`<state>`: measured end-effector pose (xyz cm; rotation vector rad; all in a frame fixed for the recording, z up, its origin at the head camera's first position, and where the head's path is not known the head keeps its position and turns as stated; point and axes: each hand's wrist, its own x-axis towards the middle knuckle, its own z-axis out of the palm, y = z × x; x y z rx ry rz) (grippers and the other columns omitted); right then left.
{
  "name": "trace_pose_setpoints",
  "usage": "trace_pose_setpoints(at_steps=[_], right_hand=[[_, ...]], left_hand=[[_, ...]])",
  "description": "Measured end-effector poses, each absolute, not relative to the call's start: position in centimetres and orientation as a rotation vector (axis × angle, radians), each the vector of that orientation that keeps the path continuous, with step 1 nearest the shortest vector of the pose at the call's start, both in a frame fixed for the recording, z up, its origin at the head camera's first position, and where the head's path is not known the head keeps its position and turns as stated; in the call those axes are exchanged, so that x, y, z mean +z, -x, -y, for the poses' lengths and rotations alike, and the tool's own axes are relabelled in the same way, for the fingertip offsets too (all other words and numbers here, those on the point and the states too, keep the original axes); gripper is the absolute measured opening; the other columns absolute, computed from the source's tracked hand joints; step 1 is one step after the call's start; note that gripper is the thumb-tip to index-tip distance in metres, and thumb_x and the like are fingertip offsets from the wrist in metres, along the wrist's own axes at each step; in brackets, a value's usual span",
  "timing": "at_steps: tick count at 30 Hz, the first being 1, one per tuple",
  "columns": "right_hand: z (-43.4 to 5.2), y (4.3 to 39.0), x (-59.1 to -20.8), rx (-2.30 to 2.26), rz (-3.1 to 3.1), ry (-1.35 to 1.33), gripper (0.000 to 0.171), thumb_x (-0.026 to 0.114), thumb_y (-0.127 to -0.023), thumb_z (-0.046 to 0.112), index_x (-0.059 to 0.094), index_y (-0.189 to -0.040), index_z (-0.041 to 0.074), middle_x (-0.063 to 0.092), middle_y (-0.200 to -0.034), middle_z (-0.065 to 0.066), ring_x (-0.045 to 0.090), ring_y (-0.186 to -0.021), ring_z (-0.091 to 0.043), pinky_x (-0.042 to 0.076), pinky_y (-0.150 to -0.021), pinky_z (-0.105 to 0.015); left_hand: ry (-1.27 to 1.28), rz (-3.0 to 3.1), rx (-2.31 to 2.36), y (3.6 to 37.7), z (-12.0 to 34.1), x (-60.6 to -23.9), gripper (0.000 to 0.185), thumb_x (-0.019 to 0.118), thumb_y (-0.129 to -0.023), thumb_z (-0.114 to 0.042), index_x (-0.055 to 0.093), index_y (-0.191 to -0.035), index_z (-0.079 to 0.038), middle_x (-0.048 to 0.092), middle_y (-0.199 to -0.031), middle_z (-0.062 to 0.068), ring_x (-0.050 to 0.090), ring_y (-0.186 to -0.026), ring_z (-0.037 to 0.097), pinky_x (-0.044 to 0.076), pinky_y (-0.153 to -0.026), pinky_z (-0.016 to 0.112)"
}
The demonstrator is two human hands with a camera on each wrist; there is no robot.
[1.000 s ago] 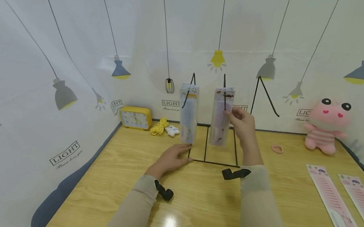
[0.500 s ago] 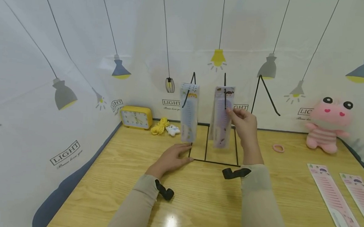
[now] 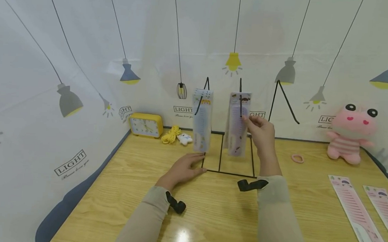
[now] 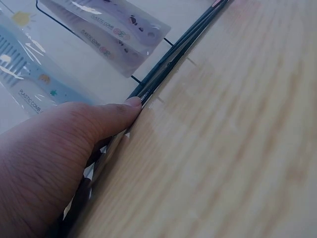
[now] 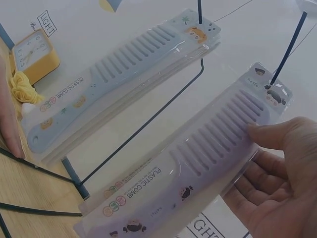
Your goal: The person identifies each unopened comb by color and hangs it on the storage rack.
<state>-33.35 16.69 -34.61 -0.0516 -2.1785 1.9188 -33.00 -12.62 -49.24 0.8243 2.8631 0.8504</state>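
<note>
On the middle hook (image 3: 241, 106) of the black wire rack (image 3: 221, 151), pinching the front hanging purple comb pack (image 3: 237, 138) by its right edge between thumb and fingers of the right hand (image 3: 262, 136). Resting the left hand (image 3: 184, 168), fingers relaxed, at the rack's left base corner, below blue comb packs (image 3: 201, 128), with pink comb packs (image 3: 354, 208) well apart on the table (image 3: 215, 217).

Passage: upright gap between blue combs (image 3: 201, 128) and purple combs (image 3: 237, 132). Rightmost hook (image 3: 288, 102): free along its length, approachable from the front. Obstacles: right hand (image 3: 261, 135), pinching the purple combs; left hand (image 3: 184, 170), at the rack's front bar (image 3: 229, 173). Open strip: table (image 3: 216, 217) between the sleeves (image 3: 278, 216). Room behind combs: seemingly tight, poorly seen.
</note>
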Motion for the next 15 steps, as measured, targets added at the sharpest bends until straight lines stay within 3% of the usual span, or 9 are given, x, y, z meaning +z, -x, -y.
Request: trace_pose_setpoints(at_steps=[9, 15], right_hand=[[-17.4, 33.1, -34.5, 1.890, 2.200, 0.017, 0.063, 0.071, -0.091, 0.050, 0.064, -0.131, 0.002, 0.065, -0.125, -0.011, 0.064, -0.110, -0.023, 0.050, -0.103, -0.039], [-18.3, 32.9, -34.4, 1.653, 2.180, 0.003, 0.046, 0.068, -0.094, 0.050, 0.073, -0.117, 0.010, 0.074, -0.107, -0.003, 0.066, -0.101, -0.017, 0.052, -0.088, -0.030]], left_hand=[[-0.823, -2.857, 0.859, 33.0, 12.4, -49.1, 0.071, 0.052, -0.096, -0.065, 0.042, -0.155, -0.027, 0.035, -0.160, -0.010, 0.033, -0.147, 0.022, 0.030, -0.118, 0.049], [-0.817, -2.875, 0.831, 32.7, 12.2, -48.7, 0.068, 0.055, -0.098, -0.060, 0.043, -0.155, -0.025, 0.037, -0.159, -0.009, 0.033, -0.146, 0.021, 0.029, -0.119, 0.046]])
